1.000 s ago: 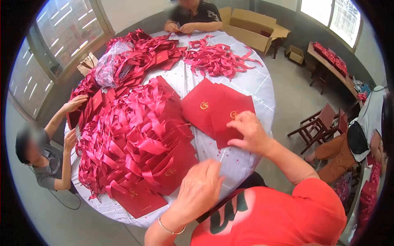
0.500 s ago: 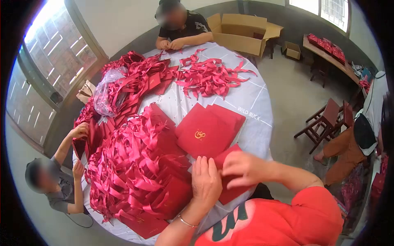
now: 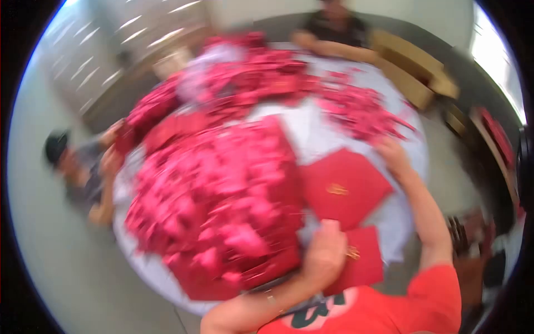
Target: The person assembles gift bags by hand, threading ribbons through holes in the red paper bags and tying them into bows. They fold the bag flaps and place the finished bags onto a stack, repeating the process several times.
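Note:
My left hand (image 3: 328,250) is at the left edge of a flat red gift bag (image 3: 364,259) with a gold emblem, near the table edge in front of me. Its fingers look closed on that edge. My right hand (image 3: 394,156) is stretched far forward, at the near edge of a loose heap of pink-red ribbons (image 3: 359,108). Motion blur smears its fingers. Between my hands and the ribbons lies a stack of flat red bags (image 3: 345,186), the top one with a gold emblem. A large pile of red bags with ribbon handles (image 3: 217,200) fills the table left of my left hand.
The round table wears a white cloth (image 3: 289,131). More bags and ribbons, with clear plastic wrap (image 3: 206,69), lie at the far left. One person (image 3: 83,172) works at the left, another (image 3: 334,33) at the far side. A cardboard box (image 3: 409,67) stands at the far right.
My right hand has left the bag in front of me and reached forward to the ribbons. My left hand stays at the bag, whose emblem now shows. The whole view has swung.

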A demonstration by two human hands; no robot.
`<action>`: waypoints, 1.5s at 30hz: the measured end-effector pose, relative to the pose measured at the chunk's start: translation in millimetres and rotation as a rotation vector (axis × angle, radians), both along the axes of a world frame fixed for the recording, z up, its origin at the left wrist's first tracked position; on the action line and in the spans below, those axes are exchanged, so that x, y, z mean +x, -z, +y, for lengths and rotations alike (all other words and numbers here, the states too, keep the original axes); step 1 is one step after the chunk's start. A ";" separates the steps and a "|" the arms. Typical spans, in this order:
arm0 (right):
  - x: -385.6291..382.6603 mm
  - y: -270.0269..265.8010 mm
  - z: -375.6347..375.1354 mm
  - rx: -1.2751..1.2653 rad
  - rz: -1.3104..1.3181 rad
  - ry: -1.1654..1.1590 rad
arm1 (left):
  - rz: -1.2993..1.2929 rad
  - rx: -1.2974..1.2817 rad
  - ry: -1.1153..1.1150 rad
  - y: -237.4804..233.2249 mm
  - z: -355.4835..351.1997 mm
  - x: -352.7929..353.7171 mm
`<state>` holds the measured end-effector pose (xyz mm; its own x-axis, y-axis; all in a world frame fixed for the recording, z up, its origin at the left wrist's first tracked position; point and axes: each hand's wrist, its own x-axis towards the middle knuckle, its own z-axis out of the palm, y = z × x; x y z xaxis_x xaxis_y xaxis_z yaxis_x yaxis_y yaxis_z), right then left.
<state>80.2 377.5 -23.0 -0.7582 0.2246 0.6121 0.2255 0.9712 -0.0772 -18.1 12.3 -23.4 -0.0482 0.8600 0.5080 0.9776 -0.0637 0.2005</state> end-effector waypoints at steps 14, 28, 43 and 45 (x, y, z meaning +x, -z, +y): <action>-5.1 -0.3 -5.9 -0.186 0.099 0.033 | 0.034 0.089 -0.070 6.1 -1.5 4.6; -5.6 -8.8 -15.0 -0.235 0.076 -0.003 | -0.058 0.171 0.017 -10.5 -2.0 -1.6; 8.9 31.9 48.4 -0.314 0.474 0.221 | -0.243 0.119 0.014 -18.8 -4.2 -4.3; 7.2 32.4 50.9 -0.183 0.504 0.232 | -0.249 0.128 0.018 -19.7 -3.9 -5.0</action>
<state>87.5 428.4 -55.4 -0.3015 0.4862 0.8202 0.3228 0.8615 -0.3920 -23.1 8.4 -3.7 -0.1704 0.7915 0.5870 0.8975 -0.1213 0.4240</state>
